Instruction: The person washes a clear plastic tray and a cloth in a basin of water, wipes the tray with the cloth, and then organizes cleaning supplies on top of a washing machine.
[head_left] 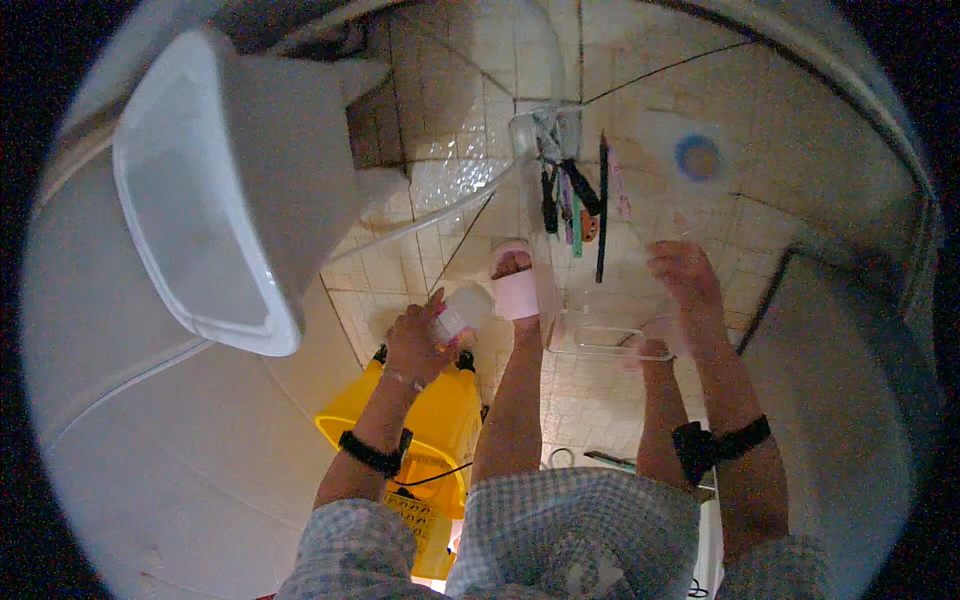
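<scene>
My left hand (412, 338) is closed around a small white container (465, 308), tilted, with a pink patch near my fingers. It is above the rim of a yellow mop bucket (400, 415). My right hand (688, 280) hangs with loosely bent fingers over a clear plastic bin (610, 352), and nothing shows plainly in it. In the bin's far left part lie several long items: a black-handled tool (582, 188), a thin black stick (602, 215), a green strip (577, 235) and a pink strip (618, 180). The bin's right wall is hard to make out.
A white washbasin (260, 300) stands at the left. My foot in a pink slipper (516, 295) is beside the bin's left wall. Wet, shiny floor tiles (460, 160) lie beyond. A blue round object (697, 157) is at the far right.
</scene>
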